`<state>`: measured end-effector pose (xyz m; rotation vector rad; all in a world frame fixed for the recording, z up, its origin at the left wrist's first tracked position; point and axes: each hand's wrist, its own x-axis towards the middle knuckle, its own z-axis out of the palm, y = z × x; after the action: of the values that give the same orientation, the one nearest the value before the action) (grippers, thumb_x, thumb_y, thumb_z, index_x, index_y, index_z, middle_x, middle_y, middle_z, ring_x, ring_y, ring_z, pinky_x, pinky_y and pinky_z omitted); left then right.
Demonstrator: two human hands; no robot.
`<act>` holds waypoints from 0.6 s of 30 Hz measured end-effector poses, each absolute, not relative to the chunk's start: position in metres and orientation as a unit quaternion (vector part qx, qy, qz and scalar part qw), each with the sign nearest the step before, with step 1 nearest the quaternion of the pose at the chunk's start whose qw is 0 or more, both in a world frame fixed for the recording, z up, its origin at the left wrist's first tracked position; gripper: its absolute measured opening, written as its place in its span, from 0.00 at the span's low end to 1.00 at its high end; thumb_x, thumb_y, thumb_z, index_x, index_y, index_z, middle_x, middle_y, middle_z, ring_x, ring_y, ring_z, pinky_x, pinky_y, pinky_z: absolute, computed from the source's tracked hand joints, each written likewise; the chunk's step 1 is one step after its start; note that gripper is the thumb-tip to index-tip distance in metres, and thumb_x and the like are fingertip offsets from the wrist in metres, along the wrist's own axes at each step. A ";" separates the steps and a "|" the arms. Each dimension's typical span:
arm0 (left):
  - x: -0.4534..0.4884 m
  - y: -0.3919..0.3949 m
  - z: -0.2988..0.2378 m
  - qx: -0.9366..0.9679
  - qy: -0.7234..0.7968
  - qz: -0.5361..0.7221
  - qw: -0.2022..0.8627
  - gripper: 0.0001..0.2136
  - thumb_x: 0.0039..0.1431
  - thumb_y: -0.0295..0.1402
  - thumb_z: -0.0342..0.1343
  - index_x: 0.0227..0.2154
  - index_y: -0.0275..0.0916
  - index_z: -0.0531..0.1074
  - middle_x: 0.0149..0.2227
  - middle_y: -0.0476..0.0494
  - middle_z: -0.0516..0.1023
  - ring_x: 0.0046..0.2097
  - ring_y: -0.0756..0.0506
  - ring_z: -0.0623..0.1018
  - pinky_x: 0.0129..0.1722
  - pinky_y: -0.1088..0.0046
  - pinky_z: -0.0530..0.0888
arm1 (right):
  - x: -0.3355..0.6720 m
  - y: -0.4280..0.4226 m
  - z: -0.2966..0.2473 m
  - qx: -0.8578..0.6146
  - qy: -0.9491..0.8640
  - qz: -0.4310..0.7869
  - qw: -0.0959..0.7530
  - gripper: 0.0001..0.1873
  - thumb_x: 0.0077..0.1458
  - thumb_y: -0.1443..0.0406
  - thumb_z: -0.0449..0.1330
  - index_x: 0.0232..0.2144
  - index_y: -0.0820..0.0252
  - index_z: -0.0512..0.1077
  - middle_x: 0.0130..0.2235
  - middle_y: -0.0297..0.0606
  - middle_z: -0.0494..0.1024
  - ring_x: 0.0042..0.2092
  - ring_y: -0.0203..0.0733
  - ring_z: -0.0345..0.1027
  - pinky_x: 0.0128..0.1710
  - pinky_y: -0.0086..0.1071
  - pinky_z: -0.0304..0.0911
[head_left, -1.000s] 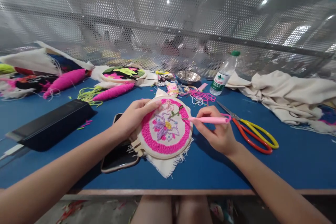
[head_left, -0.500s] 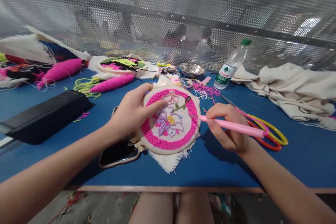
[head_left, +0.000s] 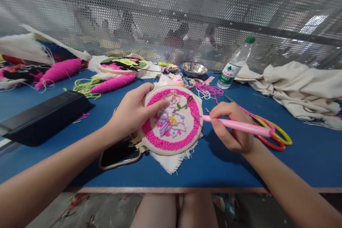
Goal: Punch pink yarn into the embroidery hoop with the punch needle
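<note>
My left hand (head_left: 137, 105) grips the upper left rim of a round embroidery hoop (head_left: 171, 152), thumb on top and fingers behind. The hooped cloth bears a bright pink looped border and a design of purple, yellow and green yarn. Between the thumb and fingers of my right hand (head_left: 232, 126) is a pink punch needle (head_left: 240, 126). Its metal tip points left at the border's right side; whether it pierces the cloth I cannot tell. Pink yarn loops out of the handle's back end. Scissors (head_left: 284, 137) with red and yellow handles lie beyond my right hand.
A phone (head_left: 121, 155) lies partly under the hoop, and a black case (head_left: 48, 117) stands at left. Farther back are pink yarn bundles (head_left: 113, 84), another hoop (head_left: 123, 65), a metal bowl (head_left: 194, 69), a water bottle (head_left: 235, 66) and crumpled cloth (head_left: 301, 89). A perforated metal screen (head_left: 160, 14) borders the table.
The punch needle's tip shows slightly more clear metal beside the pink border. Both hands keep their grips; the whole view has shifted a little.
</note>
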<state>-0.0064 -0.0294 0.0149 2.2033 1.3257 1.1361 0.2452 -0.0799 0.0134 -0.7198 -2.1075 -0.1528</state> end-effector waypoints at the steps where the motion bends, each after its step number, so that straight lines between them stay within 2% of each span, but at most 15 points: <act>1: -0.006 -0.029 0.015 0.773 0.466 0.398 0.165 0.15 0.55 0.45 0.58 0.26 0.40 0.63 0.25 0.54 0.67 0.28 0.50 0.67 0.29 0.73 0.61 | 0.245 -0.080 0.014 -0.294 -0.847 -0.062 0.439 0.04 0.56 0.69 0.55 0.32 0.54 0.65 0.28 0.35 0.72 0.29 0.39 0.68 0.28 0.35 0.64; 18: -0.007 -0.027 0.014 0.776 0.476 0.382 0.161 0.15 0.55 0.47 0.57 0.27 0.39 0.64 0.25 0.54 0.67 0.27 0.50 0.67 0.28 0.73 0.60 | 0.247 -0.082 0.013 -0.311 -0.835 -0.081 0.446 0.04 0.56 0.69 0.56 0.32 0.56 0.65 0.28 0.35 0.72 0.29 0.38 0.67 0.29 0.34 0.62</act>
<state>-0.0070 -0.0273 0.0143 2.2150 1.3591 1.0919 0.2469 -0.0817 0.0129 -0.7713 -2.0697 -0.2003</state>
